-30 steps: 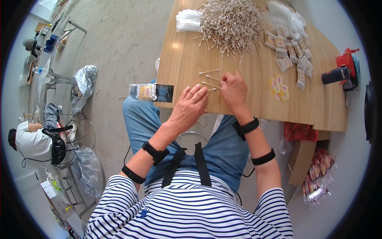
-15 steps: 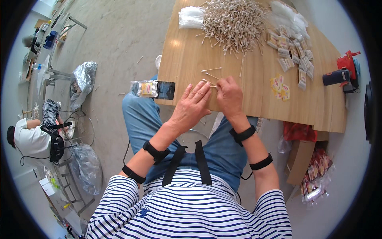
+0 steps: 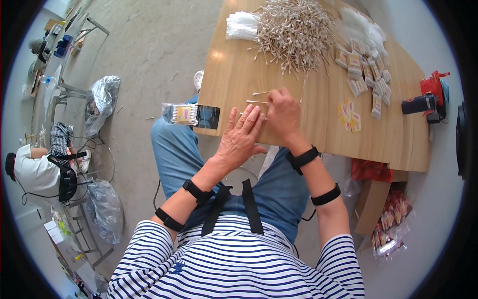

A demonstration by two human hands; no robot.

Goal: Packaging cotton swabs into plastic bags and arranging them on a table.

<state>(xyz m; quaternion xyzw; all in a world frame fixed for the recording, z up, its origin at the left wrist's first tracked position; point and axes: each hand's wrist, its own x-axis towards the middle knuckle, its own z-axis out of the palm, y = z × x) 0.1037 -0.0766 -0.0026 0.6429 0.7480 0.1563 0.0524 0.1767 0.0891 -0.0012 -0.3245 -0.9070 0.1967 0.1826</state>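
My left hand (image 3: 241, 133) lies flat near the table's front edge, its fingers stretched out. Under its fingertips a cotton swab shows only in part. Just to the right, my right hand (image 3: 285, 113) is closed, with its fingertips at the right end of a cotton swab (image 3: 256, 102). Another cotton swab (image 3: 260, 93) lies just beyond, its right end close to the right hand. A packed bag of cotton swabs (image 3: 184, 114) with a yellow label sits at the table's left corner, beside a dark square (image 3: 208, 117). Several yellow cards (image 3: 349, 117) lie to the right.
A large heap of cotton swabs (image 3: 296, 35) covers the table's far part. Clear bags (image 3: 242, 26) flank it on the left; filled packs (image 3: 368, 74) lie right. A dark cylinder (image 3: 417, 104) stands at the right edge. Another person (image 3: 37, 169) sits far left.
My right hand has shifted slightly away from me and left, to the end of a swab. My left hand has moved slightly nearer me, its fingers still flat.
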